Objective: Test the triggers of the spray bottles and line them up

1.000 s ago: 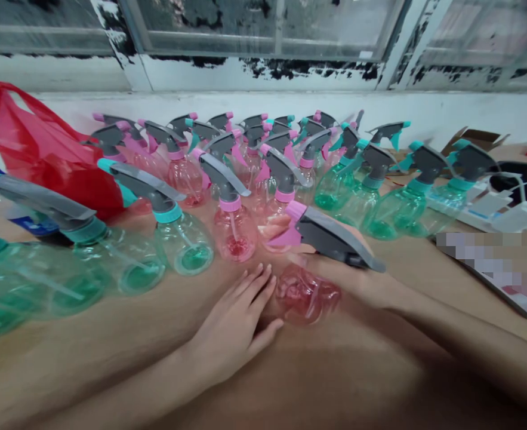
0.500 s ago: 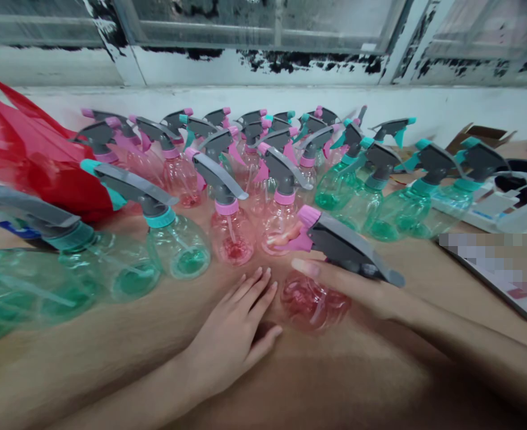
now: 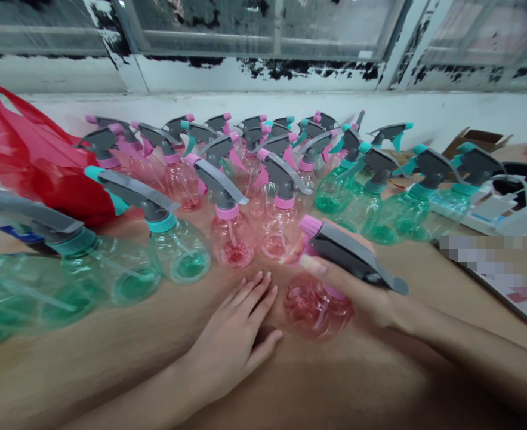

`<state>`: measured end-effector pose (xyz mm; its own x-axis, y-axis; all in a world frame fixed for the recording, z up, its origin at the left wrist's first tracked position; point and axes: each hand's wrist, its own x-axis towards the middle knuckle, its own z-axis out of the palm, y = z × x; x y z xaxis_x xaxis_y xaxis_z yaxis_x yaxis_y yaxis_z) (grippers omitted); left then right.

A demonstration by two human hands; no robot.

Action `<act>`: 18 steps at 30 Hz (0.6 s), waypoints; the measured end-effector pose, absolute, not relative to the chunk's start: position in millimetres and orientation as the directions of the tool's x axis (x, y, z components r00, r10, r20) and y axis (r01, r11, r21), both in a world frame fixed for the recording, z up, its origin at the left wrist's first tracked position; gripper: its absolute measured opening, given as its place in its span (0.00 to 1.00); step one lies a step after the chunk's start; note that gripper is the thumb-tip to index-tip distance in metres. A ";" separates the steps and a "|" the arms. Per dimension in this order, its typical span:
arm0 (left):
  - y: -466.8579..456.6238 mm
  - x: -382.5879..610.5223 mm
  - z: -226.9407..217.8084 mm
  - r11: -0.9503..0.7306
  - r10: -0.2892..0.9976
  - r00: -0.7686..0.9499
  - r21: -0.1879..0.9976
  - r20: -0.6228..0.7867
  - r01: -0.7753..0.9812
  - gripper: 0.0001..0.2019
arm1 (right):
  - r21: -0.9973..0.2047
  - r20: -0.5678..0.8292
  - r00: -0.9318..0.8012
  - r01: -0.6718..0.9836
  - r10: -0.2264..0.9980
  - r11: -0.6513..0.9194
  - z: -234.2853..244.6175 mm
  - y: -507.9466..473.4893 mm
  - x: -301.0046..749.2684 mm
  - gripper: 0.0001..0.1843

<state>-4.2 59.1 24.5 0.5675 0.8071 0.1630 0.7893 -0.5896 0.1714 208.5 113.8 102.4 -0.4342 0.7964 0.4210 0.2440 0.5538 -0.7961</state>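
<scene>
My right hand (image 3: 361, 292) is wrapped round the neck of a pink spray bottle (image 3: 319, 307) with a grey trigger head and pink nozzle, holding it upright on the wooden table (image 3: 335, 382). My left hand (image 3: 234, 334) lies flat on the table just left of that bottle, fingers stretched out and together, holding nothing. Behind both hands stand rows of pink spray bottles (image 3: 230, 230) and green spray bottles (image 3: 178, 245), all with grey trigger heads.
A red plastic bag (image 3: 34, 161) lies at the far left by the wall. A white power strip with cables (image 3: 496, 212) and a cardboard box (image 3: 478, 140) sit at the right. A blurred flat item (image 3: 500, 269) lies right of my arm. A window sill runs behind.
My right hand has drawn the pink bottle slightly nearer and to the right, setting it more upright. My left hand has stayed flat in place.
</scene>
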 end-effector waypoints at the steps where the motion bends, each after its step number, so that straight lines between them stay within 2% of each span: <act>1: 59.2 -4.3 24.2 -0.588 0.808 0.567 0.170 0.158 0.791 0.27 | -0.792 0.434 -0.423 0.242 0.795 0.561 103.1 113.5 208.2 0.17; 11: 59.9 -4.6 24.0 -0.584 0.812 0.565 0.182 0.149 0.791 0.27 | -0.841 0.395 -0.418 0.194 0.818 0.506 101.9 112.1 206.4 0.11; 18: 60.5 -4.4 24.4 -0.586 0.810 0.567 0.151 0.149 0.796 0.27 | -0.863 0.316 -0.430 0.240 0.846 0.444 96.0 112.3 209.1 0.14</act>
